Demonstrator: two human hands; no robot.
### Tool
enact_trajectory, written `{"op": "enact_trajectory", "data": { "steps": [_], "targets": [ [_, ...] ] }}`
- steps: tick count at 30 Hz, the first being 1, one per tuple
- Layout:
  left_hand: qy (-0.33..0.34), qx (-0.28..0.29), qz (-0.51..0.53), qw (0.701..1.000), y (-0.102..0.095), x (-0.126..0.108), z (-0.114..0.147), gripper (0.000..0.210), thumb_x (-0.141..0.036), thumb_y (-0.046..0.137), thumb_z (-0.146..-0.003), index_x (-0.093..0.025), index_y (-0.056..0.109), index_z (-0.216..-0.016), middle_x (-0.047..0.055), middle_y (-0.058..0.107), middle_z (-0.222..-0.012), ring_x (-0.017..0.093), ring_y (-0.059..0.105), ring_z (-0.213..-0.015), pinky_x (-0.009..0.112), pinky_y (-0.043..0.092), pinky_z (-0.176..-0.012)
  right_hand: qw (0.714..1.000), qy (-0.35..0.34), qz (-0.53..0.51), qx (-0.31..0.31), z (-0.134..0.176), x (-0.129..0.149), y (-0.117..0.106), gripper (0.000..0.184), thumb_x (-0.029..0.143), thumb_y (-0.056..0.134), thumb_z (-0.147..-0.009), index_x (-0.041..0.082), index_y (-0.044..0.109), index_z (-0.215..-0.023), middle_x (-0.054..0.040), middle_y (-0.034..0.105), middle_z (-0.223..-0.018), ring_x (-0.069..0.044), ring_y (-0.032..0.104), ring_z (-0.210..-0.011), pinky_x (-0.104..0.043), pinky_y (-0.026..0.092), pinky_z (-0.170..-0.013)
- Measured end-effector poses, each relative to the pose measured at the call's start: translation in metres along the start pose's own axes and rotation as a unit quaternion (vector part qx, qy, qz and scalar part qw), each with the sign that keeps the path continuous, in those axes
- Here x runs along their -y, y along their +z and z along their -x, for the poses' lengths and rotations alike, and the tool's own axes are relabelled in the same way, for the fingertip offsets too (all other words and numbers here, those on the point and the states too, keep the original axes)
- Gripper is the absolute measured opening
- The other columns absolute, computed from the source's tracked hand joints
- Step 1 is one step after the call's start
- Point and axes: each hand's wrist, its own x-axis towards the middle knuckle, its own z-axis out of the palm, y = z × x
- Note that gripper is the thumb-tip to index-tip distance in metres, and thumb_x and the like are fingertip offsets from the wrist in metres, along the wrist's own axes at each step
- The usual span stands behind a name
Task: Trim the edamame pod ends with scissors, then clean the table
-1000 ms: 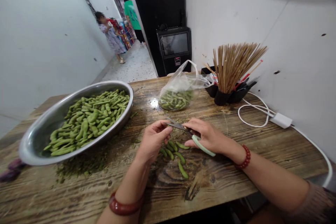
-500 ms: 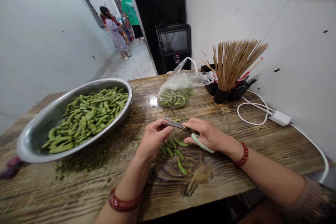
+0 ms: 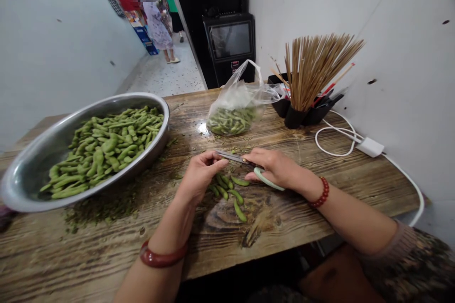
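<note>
My right hand (image 3: 275, 166) is closed round scissors (image 3: 232, 156) with pale green handles. The blades point left and their tips reach the fingertips of my left hand (image 3: 201, 170). My left thumb and fingers are pinched together; whatever is between them is hidden. Below and between the hands, several loose edamame pods (image 3: 239, 209) lie on the wooden table (image 3: 305, 220). To the left stands a large metal basin (image 3: 42, 158), partly filled with edamame pods (image 3: 110, 147). Beyond my hands sits a clear plastic bag (image 3: 236, 99) with more pods inside.
Bamboo skewers (image 3: 316, 73) stand in a black holder (image 3: 295, 117) at the back right. A white cable with an adapter (image 3: 370, 147) lies along the right side. Plant trimmings (image 3: 106, 208) are scattered beside the basin. Two people (image 3: 158, 28) stand beyond the doorway.
The whole view has shifted, so the table and things on it appear a little higher and further left. Both hands keep nearly the same pose, scissors still at the left fingertips.
</note>
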Motion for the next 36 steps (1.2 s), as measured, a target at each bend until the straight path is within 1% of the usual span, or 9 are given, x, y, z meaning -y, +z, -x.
{"op": "enact_trajectory", "data": {
  "steps": [3, 5, 7, 11, 14, 18, 21, 31, 36],
  "targets": [
    [-0.027, -0.017, 0.044, 0.999, -0.0017, -0.0007, -0.0005, 0.02, -0.025, 0.081, -0.06, -0.014, 0.065, -0.065, -0.004, 0.052, -0.056, 0.005, 0.039, -0.048, 0.016, 0.029, -0.045, 1.0, 0.005, 0.007, -0.023, -0.001, -0.0012, -0.0009, 0.036, 0.035, 0.064, -0.086, 0.015, 0.059, -0.116, -0.0074, 0.059, -0.092, -0.018, 0.057, -0.08, -0.028, 0.045, -0.071],
    [-0.044, -0.027, 0.088, 0.995, -0.0028, -0.0021, -0.0005, 0.023, -0.026, 0.081, -0.06, -0.014, 0.066, -0.071, -0.004, 0.054, -0.058, 0.004, 0.042, -0.047, 0.016, 0.032, -0.044, 0.999, 0.011, 0.013, -0.049, -0.002, -0.0025, -0.0005, 0.037, 0.036, 0.064, -0.086, 0.016, 0.059, -0.116, -0.0074, 0.059, -0.092, -0.018, 0.057, -0.08, -0.028, 0.046, -0.071],
    [-0.058, -0.025, 0.132, 0.989, -0.0036, -0.0039, -0.0004, 0.026, -0.027, 0.083, -0.059, -0.014, 0.066, -0.075, -0.003, 0.057, -0.061, 0.005, 0.047, -0.048, 0.016, 0.037, -0.047, 0.997, 0.01, 0.01, -0.074, -0.0031, -0.0038, 0.0005, 0.038, 0.036, 0.065, -0.085, 0.016, 0.058, -0.116, -0.0073, 0.059, -0.092, -0.018, 0.057, -0.081, -0.028, 0.046, -0.072],
    [-0.058, -0.011, 0.193, 0.979, -0.0043, -0.0072, 0.0004, 0.028, -0.023, 0.084, -0.057, -0.014, 0.066, -0.076, 0.0, 0.062, -0.065, 0.006, 0.052, -0.052, 0.016, 0.042, -0.05, 0.994, 0.002, -0.006, -0.112, -0.0044, -0.0053, 0.0026, 0.044, 0.039, 0.067, -0.082, 0.015, 0.056, -0.117, -0.0079, 0.059, -0.093, -0.018, 0.056, -0.08, -0.03, 0.047, -0.072],
    [-0.046, -0.009, 0.216, 0.975, -0.0045, -0.008, 0.0009, 0.026, -0.021, 0.084, -0.058, -0.014, 0.066, -0.076, 0.0, 0.063, -0.067, 0.005, 0.053, -0.053, 0.015, 0.042, -0.05, 0.994, -0.001, -0.021, -0.107, -0.004, -0.0041, 0.0027, 0.049, 0.039, 0.069, -0.08, 0.016, 0.054, -0.12, -0.0075, 0.058, -0.095, -0.017, 0.054, -0.075, -0.03, 0.047, -0.07],
    [-0.043, -0.001, 0.237, 0.971, -0.0046, -0.0069, 0.001, 0.025, -0.021, 0.083, -0.06, -0.014, 0.066, -0.076, 0.0, 0.063, -0.067, 0.005, 0.053, -0.053, 0.014, 0.043, -0.05, 0.997, -0.01, -0.025, -0.073, -0.0032, -0.0012, 0.003, 0.051, 0.037, 0.072, -0.079, 0.018, 0.054, -0.123, -0.0068, 0.057, -0.097, -0.017, 0.054, -0.079, -0.029, 0.046, -0.071],
    [-0.042, 0.01, 0.24, 0.97, -0.0031, -0.0059, 0.0017, 0.024, -0.02, 0.083, -0.06, -0.014, 0.066, -0.076, -0.001, 0.062, -0.066, 0.006, 0.053, -0.053, 0.015, 0.043, -0.05, 0.998, -0.013, -0.022, -0.063, -0.003, -0.0006, 0.0051, 0.052, 0.037, 0.071, -0.079, 0.018, 0.054, -0.125, -0.0073, 0.057, -0.098, -0.018, 0.056, -0.081, -0.029, 0.046, -0.072],
    [-0.046, 0.044, 0.235, 0.97, 0.0014, -0.0065, 0.0036, 0.023, -0.023, 0.081, -0.064, -0.014, 0.065, -0.078, -0.001, 0.06, -0.065, 0.005, 0.052, -0.053, 0.016, 0.043, -0.051, 0.997, -0.02, -0.024, -0.064, -0.0029, -0.0006, 0.0073, 0.047, 0.034, 0.069, -0.082, 0.018, 0.054, -0.123, -0.0062, 0.057, -0.094, -0.017, 0.056, -0.08, -0.028, 0.046, -0.071],
    [-0.063, 0.058, 0.223, 0.971, 0.0035, -0.0061, 0.0051, 0.021, -0.021, 0.079, -0.066, -0.013, 0.06, -0.072, 0.0, 0.062, -0.066, 0.006, 0.052, -0.051, 0.016, 0.042, -0.051, 0.997, -0.02, -0.023, -0.066, -0.0022, 0.0005, 0.0081, 0.039, 0.034, 0.066, -0.084, 0.018, 0.057, -0.118, -0.0069, 0.059, -0.095, -0.018, 0.058, -0.082, -0.028, 0.046, -0.072]
  ]
}}
